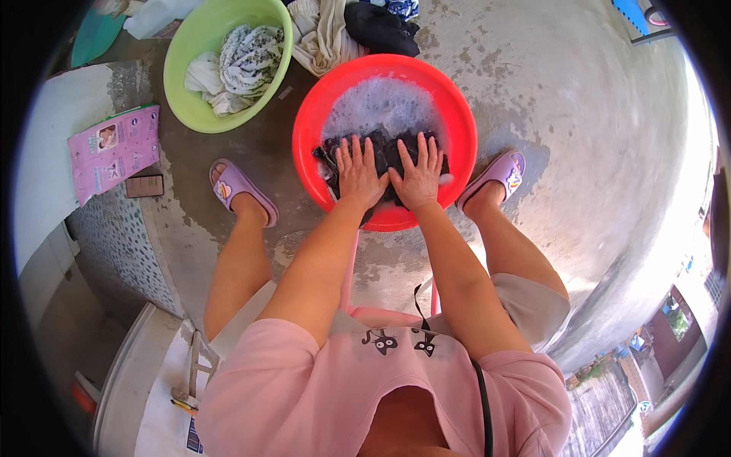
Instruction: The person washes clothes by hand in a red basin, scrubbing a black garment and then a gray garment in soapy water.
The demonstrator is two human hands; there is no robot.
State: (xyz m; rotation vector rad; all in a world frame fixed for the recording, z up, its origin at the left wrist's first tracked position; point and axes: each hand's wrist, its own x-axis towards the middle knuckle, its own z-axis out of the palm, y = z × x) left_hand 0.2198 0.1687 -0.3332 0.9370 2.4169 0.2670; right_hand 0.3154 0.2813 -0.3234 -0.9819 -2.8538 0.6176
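A round red basin (302, 114) stands on the floor between my feet, with white suds (384, 103) filling its far half. Dark, wet cloth (387, 145) lies in its near half. My left hand (361, 174) rests palm down on the left part of this cloth, fingers stretched out. Beside it, my right hand (417, 174) presses flat on the right part, its fingers spread. The two thumbs nearly meet in the middle. Neither hand grips the cloth. What lies beneath the cloth and my palms is hidden.
Left of the basin stands a light green tub (177, 91) holding white, dark-patterned cloth (251, 61). Beige cloth (324, 38) and black cloth (381, 29) lie beyond the basin. A purple package (114, 152) and a small brown rectangular object (145, 186) are at left. The concrete floor (525, 84) has wet patches.
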